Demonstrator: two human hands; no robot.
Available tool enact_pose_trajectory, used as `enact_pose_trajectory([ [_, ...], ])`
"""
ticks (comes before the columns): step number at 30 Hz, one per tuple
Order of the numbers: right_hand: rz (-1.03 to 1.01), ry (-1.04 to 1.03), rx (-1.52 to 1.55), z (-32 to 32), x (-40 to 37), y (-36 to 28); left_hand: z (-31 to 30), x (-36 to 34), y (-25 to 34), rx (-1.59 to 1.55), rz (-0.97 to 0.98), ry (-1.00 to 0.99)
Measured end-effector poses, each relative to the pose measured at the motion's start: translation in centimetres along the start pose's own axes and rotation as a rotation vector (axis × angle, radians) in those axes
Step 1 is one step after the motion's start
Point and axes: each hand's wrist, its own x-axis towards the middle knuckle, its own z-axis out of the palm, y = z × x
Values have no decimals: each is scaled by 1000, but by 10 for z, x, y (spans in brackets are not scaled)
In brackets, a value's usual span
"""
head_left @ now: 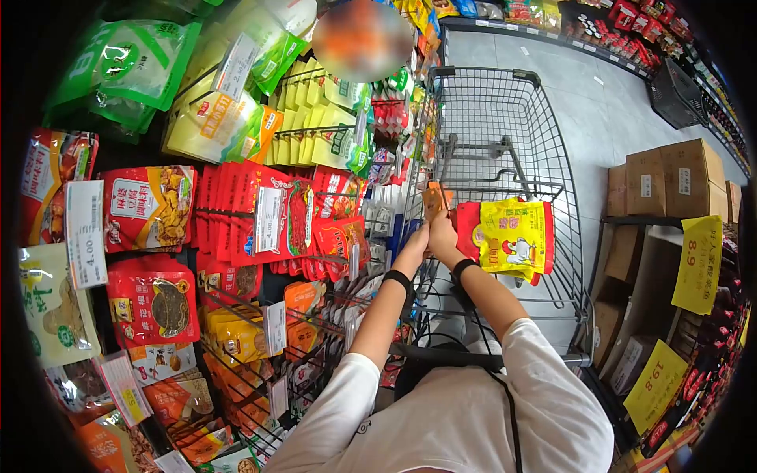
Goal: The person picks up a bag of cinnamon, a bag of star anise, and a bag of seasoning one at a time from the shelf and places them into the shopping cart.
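Note:
My left hand point(415, 243) and my right hand point(442, 233) meet in front of me, at the left side of the shopping cart. Both are closed around the lower end of a small orange packet point(435, 199), whose upper part sticks out beyond the fingers. To the right of my right hand, yellow packets point(516, 240) with a white chicken picture lie with a red packet point(468, 225) at the near end of the wire shopping cart point(544, 130). Black bands circle both wrists.
On the left, hanging racks carry red seasoning packets point(268, 209), yellow-green bags point(323, 146) and price tags point(85, 236). To the right stand cardboard boxes point(670, 181) on a shelf with yellow price signs point(698, 264). A black basket point(676, 94) sits farther back.

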Motion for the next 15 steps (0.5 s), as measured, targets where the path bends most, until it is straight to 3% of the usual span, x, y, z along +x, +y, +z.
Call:
enact_pose_trajectory([
  [9,-6,20,192,40,21,21,-5,11,-8,-50,16,-59],
  [12,-199,-26,99,101,62,74,-9,18,-14,1,-5,-75],
  [15,-86,15,105,86,48,56,-15,28,-24,19,-32,-48],
])
